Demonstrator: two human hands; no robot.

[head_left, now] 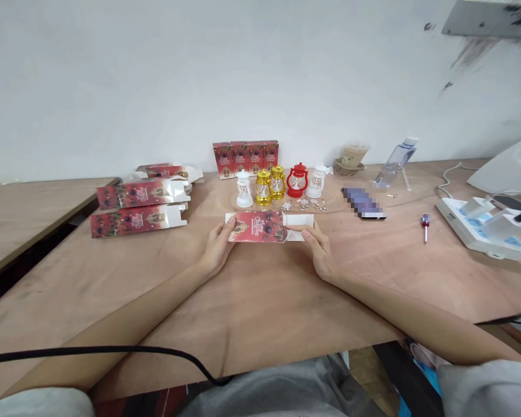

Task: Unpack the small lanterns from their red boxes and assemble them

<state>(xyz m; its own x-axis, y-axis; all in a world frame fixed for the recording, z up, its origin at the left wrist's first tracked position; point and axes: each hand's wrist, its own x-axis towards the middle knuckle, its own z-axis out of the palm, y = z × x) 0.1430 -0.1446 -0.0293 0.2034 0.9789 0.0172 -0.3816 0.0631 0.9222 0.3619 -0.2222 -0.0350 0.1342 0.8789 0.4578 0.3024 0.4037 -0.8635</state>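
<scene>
Head view: the red box (258, 226) is held between both hands over the middle of the table (260, 295). The left hand (218, 246) grips its nine o'clock end, thumb on top, probably to steady it; the right hand (321, 249) pinches the white flap (298, 219) at three o'clock, index finger reaching the opening, likely to control that end. Its lower fingers are hidden. Lanterns (297, 182) crowd just beyond at twelve, limiting room; bare wood stretches towards six, down to the near edge.
</scene>
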